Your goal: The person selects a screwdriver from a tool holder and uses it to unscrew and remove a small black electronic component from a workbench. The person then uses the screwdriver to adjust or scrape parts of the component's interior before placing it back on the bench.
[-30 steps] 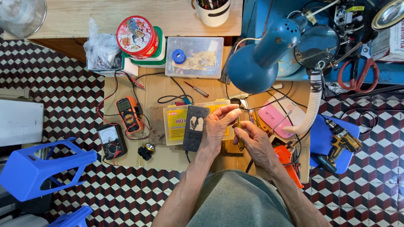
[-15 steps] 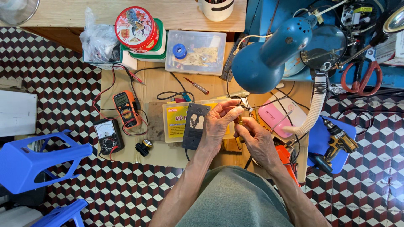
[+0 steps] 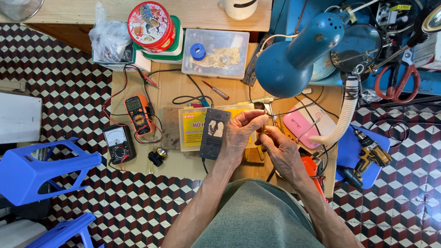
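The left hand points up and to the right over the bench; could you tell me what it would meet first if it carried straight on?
Probably the blue desk lamp, though depth is unclear from above.

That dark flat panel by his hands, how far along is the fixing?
Done: the dark panel lies opened on the bench, meters wired up beside it. In hand: left hand and right hand pinch a small part between them, too small to identify. Left, seemingly: refitting; the screwdriver lies untouched.
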